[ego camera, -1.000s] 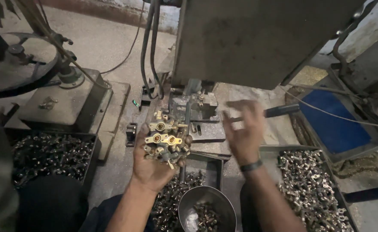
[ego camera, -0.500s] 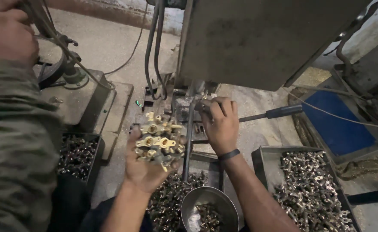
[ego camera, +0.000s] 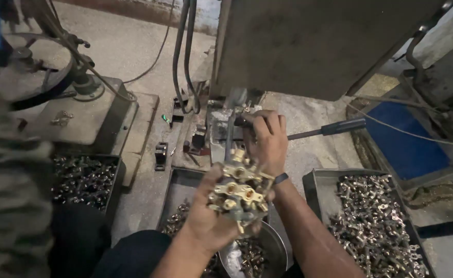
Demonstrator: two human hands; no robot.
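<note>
My left hand [ego camera: 211, 216] is raised palm-up and holds a stack of several small brass fittings [ego camera: 239, 188] above a round steel bowl [ego camera: 275, 242]. My right hand [ego camera: 267, 140] reaches forward to the work area of the grey machine [ego camera: 309, 46], its fingers closed around a small part or clamp at the fixture [ego camera: 226, 128]; what it grips is hidden by the fingers. A black-handled lever [ego camera: 339, 126] sticks out to the right just past that hand. A dark band sits on my right wrist.
A tray of silvery metal parts [ego camera: 375, 226] lies at right, another tray [ego camera: 82, 180] at left, and a third [ego camera: 180, 216] under my left arm. A second machine with a wheel [ego camera: 36, 77] stands at left. Another person's camouflage sleeve [ego camera: 10, 195] fills the left edge. Hoses [ego camera: 182, 56] hang at centre.
My right hand went from hovering open over the fittings to the machine's fixture and closed there. My left hand with the brass fittings stayed raised, drifting slightly right. The view shifted.
</note>
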